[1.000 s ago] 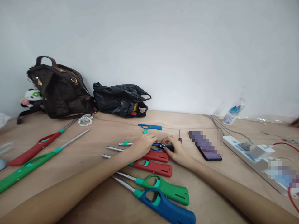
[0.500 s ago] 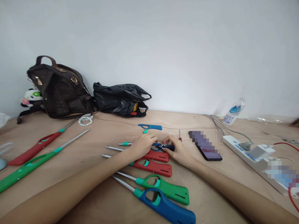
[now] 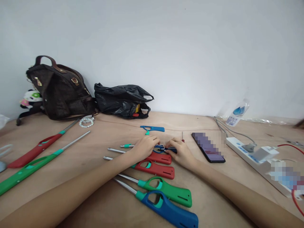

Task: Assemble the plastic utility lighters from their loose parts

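Both my hands rest on the wooden table (image 3: pixel 111 133) and close on an opened blue long-neck lighter (image 3: pixel 165 148) between them. My left hand (image 3: pixel 144 146) grips its front part, where the metal tube with a teal collar (image 3: pixel 127 146) sticks out to the left. My right hand (image 3: pixel 180 152) pinches its rear end, fingers curled. Just nearer me lie two red lighters (image 3: pixel 158 168), then a green lighter (image 3: pixel 169 192) and a blue lighter (image 3: pixel 169 211). A loose blue handle shell (image 3: pixel 152 128) lies beyond my hands.
A red lighter (image 3: pixel 35 150) and a green lighter (image 3: pixel 28 169) lie at the left. A brown bag (image 3: pixel 60 90) and black plastic bag (image 3: pixel 121 101) stand by the wall. A small screwdriver (image 3: pixel 182 136), a phone (image 3: pixel 209 148), a power strip (image 3: pixel 258 161) and a water bottle (image 3: pixel 237 113) are at the right.
My hands have stayed on the blue lighter; the right hand's fingers have shifted slightly over its rear end. The view has dropped a little.
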`<state>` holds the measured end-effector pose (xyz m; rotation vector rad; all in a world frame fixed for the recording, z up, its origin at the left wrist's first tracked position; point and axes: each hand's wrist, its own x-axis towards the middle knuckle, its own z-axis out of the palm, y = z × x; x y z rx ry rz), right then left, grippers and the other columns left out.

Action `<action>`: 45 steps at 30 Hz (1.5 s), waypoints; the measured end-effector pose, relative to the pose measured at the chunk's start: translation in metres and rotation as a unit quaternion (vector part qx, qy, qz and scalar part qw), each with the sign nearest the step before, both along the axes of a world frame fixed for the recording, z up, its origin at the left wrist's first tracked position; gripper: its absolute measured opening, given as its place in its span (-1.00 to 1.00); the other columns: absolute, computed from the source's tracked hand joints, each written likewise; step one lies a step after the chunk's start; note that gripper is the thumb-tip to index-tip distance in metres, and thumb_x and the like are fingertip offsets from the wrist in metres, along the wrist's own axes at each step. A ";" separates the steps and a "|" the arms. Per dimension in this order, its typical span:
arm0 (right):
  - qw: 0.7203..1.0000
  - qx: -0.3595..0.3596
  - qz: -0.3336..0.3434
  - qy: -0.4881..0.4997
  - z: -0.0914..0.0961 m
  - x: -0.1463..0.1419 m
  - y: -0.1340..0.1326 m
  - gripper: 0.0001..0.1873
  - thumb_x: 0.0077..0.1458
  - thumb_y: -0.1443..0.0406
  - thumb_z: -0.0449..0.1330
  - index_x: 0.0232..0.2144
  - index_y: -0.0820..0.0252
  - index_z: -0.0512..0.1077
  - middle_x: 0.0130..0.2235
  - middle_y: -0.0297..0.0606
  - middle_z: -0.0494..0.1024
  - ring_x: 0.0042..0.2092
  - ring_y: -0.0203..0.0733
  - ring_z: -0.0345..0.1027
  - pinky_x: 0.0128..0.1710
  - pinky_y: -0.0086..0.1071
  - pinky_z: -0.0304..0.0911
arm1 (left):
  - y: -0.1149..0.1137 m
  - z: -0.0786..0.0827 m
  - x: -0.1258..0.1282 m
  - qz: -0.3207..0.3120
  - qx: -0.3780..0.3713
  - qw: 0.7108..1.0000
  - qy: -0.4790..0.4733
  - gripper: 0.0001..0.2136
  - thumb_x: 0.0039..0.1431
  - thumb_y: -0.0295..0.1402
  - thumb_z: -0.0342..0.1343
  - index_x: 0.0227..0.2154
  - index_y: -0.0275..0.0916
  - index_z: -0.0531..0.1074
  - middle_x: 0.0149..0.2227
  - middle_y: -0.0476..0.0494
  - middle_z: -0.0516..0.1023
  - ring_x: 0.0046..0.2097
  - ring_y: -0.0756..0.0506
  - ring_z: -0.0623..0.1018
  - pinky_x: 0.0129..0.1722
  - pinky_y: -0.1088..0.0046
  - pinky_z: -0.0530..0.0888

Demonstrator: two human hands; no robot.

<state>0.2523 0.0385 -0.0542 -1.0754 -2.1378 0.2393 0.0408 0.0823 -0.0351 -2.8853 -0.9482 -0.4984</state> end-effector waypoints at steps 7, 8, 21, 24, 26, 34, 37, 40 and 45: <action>0.998 0.045 0.002 -0.036 -0.005 0.001 -0.001 -0.87 0.13 0.42 0.14 -0.28 0.12 0.42 -0.27 -0.18 0.55 -0.22 -0.08 0.45 -0.23 -0.23 0.37 | 0.002 -0.002 0.000 -0.002 -0.011 1.000 -0.006 -0.77 0.16 -0.64 -0.08 -0.27 -0.29 0.44 -0.21 -0.16 0.52 -0.18 -0.13 0.48 -0.18 0.39 0.40; 0.999 0.044 0.001 -0.030 -0.006 0.001 -0.001 -0.85 0.13 0.43 0.14 -0.26 0.12 0.42 -0.26 -0.18 0.56 -0.21 -0.07 0.45 -0.22 -0.22 0.38 | 0.002 -0.003 -0.001 -0.003 -0.010 1.000 -0.008 -0.77 0.16 -0.64 -0.08 -0.27 -0.29 0.44 -0.21 -0.16 0.51 -0.19 -0.13 0.48 -0.18 0.39 0.40; 0.999 0.035 0.003 -0.020 -0.007 0.002 -0.002 -0.85 0.14 0.41 0.13 -0.23 0.11 0.39 -0.20 -0.17 0.57 -0.17 -0.06 0.46 -0.17 -0.20 0.37 | 0.000 0.001 0.000 -0.001 -0.013 1.000 -0.010 -0.77 0.16 -0.65 -0.08 -0.29 -0.29 0.44 -0.25 -0.15 0.51 -0.20 -0.13 0.48 -0.19 0.39 0.39; 0.999 0.037 -0.004 -0.026 -0.007 0.002 -0.002 -0.86 0.12 0.41 0.14 -0.25 0.11 0.39 -0.23 -0.18 0.56 -0.19 -0.06 0.45 -0.21 -0.22 0.35 | -0.001 0.001 0.000 0.002 -0.015 1.000 -0.006 -0.78 0.16 -0.64 -0.07 -0.29 -0.29 0.44 -0.25 -0.16 0.52 -0.20 -0.14 0.48 -0.19 0.39 0.39; 0.999 0.042 -0.003 -0.029 -0.007 0.002 -0.002 -0.87 0.12 0.41 0.14 -0.26 0.11 0.38 -0.25 -0.18 0.55 -0.21 -0.06 0.44 -0.23 -0.24 0.35 | -0.001 0.001 0.000 0.002 -0.013 1.000 -0.005 -0.78 0.16 -0.65 -0.06 -0.29 -0.29 0.44 -0.24 -0.15 0.52 -0.19 -0.14 0.48 -0.19 0.39 0.39; 0.993 0.089 0.010 -0.076 -0.006 0.002 -0.001 -0.85 0.19 0.42 0.06 -0.34 0.12 0.39 -0.32 -0.18 0.50 -0.26 -0.10 0.39 -0.28 -0.28 0.32 | 0.001 0.000 0.000 -0.009 -0.004 1.000 -0.019 -0.75 0.14 -0.68 -0.07 -0.28 -0.28 0.44 -0.25 -0.14 0.53 -0.20 -0.12 0.49 -0.18 0.40 0.39; 0.993 0.093 0.012 -0.077 -0.006 0.002 0.000 -0.88 0.17 0.43 0.09 -0.31 0.14 0.38 -0.30 -0.19 0.50 -0.25 -0.10 0.39 -0.27 -0.28 0.32 | 0.001 0.000 0.000 -0.008 -0.005 1.000 -0.015 -0.75 0.15 -0.67 -0.07 -0.27 -0.29 0.45 -0.23 -0.15 0.53 -0.18 -0.13 0.50 -0.18 0.39 0.40; 0.995 0.083 0.012 -0.056 -0.008 0.002 0.001 -0.90 0.15 0.43 0.14 -0.28 0.14 0.37 -0.28 -0.19 0.51 -0.24 -0.10 0.40 -0.27 -0.27 0.33 | 0.001 -0.001 0.000 -0.003 -0.010 1.000 -0.013 -0.77 0.16 -0.66 -0.06 -0.29 -0.28 0.45 -0.25 -0.14 0.53 -0.18 -0.14 0.50 -0.17 0.39 0.40; 0.997 0.065 0.019 -0.032 -0.010 0.002 0.003 -0.90 0.17 0.42 0.12 -0.29 0.13 0.36 -0.28 -0.20 0.52 -0.22 -0.08 0.39 -0.23 -0.24 0.34 | 0.001 -0.002 0.000 -0.005 -0.016 0.999 -0.028 -0.76 0.16 -0.67 -0.04 -0.28 -0.29 0.46 -0.28 -0.13 0.53 -0.19 -0.13 0.50 -0.17 0.40 0.40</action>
